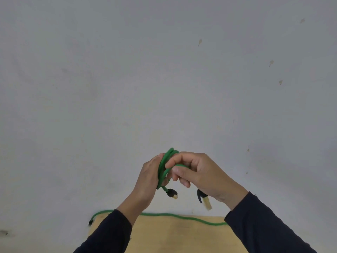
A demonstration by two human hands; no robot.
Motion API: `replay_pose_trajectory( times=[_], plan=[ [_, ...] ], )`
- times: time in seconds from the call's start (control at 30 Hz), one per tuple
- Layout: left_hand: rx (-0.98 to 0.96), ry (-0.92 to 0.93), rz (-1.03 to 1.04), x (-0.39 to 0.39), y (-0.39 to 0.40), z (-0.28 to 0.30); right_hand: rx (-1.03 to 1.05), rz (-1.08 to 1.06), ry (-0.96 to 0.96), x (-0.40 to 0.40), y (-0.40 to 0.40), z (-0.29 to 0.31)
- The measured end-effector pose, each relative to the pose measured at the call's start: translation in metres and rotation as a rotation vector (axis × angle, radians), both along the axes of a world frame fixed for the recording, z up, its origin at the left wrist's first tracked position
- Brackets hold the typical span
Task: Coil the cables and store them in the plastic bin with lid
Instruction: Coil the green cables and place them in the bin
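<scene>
Between the two raised hands, held in front of a plain grey-white wall (164,70), sits a small coil of thin green cable (165,166) with several loops bunched together. The left hand (150,177) is turned with its back toward the camera and its fingers are wrapped through the coil, gripping the loops so that they stand nearly upright. The right hand (196,173) is just beside it, fingers curled, pinching a strand of the same green cable where it passes across the coil.

Just below the left hand's fingers, one end of the cable hangs free, ending in a black plug with a pale clear tip (172,193). Below the right hand's palm, a second black plug with a pale tip (204,199) hangs down; it is blurred, and how it joins the cable is hidden behind that hand.

Both forearms are covered by dark long sleeves (264,221) that reach to the wrists.

Well below the hands lies a light wooden worktop (173,234), seen only in part between the two arms. A second long green cable (182,216) lies uncoiled along the far edge of that worktop, running from behind the left forearm to behind the right sleeve. To the left of the left forearm it curves down past the corner of the worktop, ending in a small dark plug (89,222).
</scene>
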State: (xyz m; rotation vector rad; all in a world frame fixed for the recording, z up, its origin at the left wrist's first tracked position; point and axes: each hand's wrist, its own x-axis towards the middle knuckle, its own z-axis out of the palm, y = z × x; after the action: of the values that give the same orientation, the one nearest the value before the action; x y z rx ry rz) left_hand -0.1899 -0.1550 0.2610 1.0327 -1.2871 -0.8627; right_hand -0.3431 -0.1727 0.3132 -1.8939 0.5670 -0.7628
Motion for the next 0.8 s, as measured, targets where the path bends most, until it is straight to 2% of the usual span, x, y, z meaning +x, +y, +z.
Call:
replay_pose_trajectory(
  times=[0.17,0.27,0.47,0.6,0.67,0.8],
  plan=[
    [0.008,0.035,-0.055,-0.007,0.004,-0.004,-0.458,-0.284,-0.011,0.005,-0.007,-0.007],
    [0.018,0.068,-0.085,-0.005,0.006,0.000,-0.656,-0.313,-0.053,0.005,-0.014,-0.018],
    [0.025,0.131,-0.170,0.001,0.007,0.016,-0.771,-0.304,-0.158,0.008,-0.014,-0.022],
    [0.018,0.062,-0.204,0.006,0.010,0.024,-0.758,-0.310,-0.151,0.008,-0.013,-0.019],
    [-0.030,0.019,-0.103,0.008,0.010,0.024,-0.733,-0.299,-0.177,0.009,-0.012,-0.020],
    [-0.264,-0.157,0.281,0.000,0.013,0.016,-0.668,-0.437,-0.194,0.011,-0.015,-0.025]
  ],
)
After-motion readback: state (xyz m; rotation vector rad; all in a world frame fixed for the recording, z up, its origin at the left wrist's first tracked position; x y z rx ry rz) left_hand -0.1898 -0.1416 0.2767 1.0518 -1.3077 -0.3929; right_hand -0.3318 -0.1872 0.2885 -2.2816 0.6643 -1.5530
